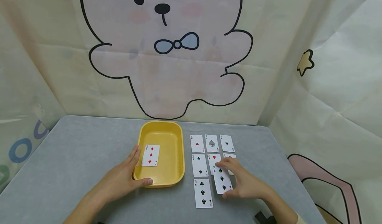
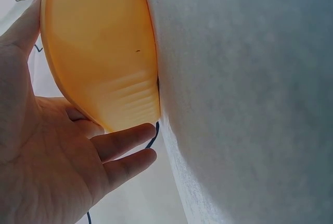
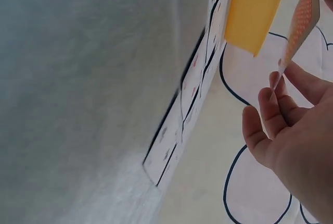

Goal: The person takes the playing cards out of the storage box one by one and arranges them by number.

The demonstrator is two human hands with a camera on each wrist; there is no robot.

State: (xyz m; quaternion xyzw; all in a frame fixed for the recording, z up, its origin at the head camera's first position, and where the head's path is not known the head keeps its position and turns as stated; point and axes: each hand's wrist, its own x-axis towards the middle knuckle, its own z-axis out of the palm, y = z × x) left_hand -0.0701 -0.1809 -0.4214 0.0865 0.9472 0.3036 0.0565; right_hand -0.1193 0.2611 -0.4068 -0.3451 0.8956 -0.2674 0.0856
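Observation:
In the head view my right hand (image 1: 246, 181) pinches a three of spades (image 1: 222, 181) between thumb and fingertips, over the table just right of the three of clubs (image 1: 203, 193). The right wrist view shows this card's patterned orange back (image 3: 303, 23), tilted above the table. My left hand (image 1: 123, 176) rests against the near left corner of a yellow tray (image 1: 181, 151), thumb at the front rim and fingers along the left side. Its fingers look mostly straight in the left wrist view. A three of diamonds (image 1: 150, 155) lies face up inside the tray.
Face-up cards lie in rows right of the tray: ace of hearts (image 1: 197, 143), ace of spades (image 1: 212, 143) and ace of clubs (image 1: 227, 143) at the back. Below them are a two of spades (image 1: 199, 165), a two of hearts (image 1: 213, 158) and a partly covered card (image 1: 229, 155).

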